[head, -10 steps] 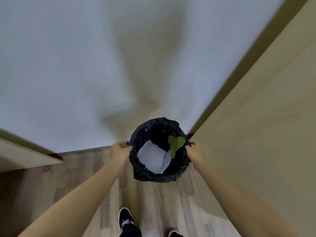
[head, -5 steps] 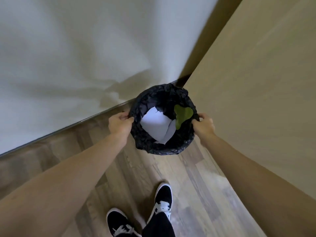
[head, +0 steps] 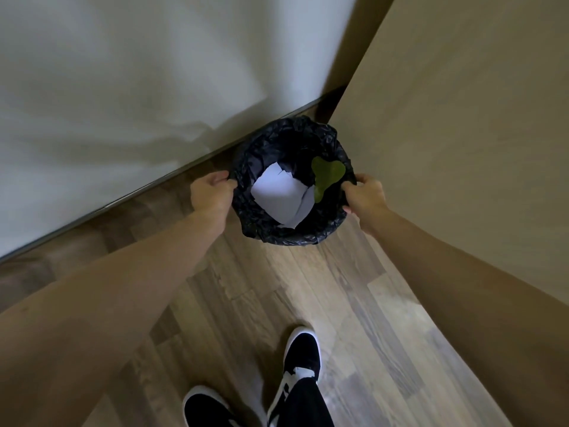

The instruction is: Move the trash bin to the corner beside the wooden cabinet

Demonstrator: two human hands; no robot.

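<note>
Both hands grip the trash bin (head: 292, 232) by its rim: left hand (head: 211, 194) and right hand (head: 365, 195) closed on opposite sides (black liner bunched underneath), beside the wooden cabinet (head: 462, 134), near the wall (head: 123, 87).

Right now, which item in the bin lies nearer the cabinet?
The green leaf, against the liner beside the right hand; the white paper sits toward the left hand.

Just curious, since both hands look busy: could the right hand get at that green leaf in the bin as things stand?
Probably yes. The right hand grips the bin rim right beside the leaf, which lies uncovered near that edge. It would have to let go of the rim first.
</note>
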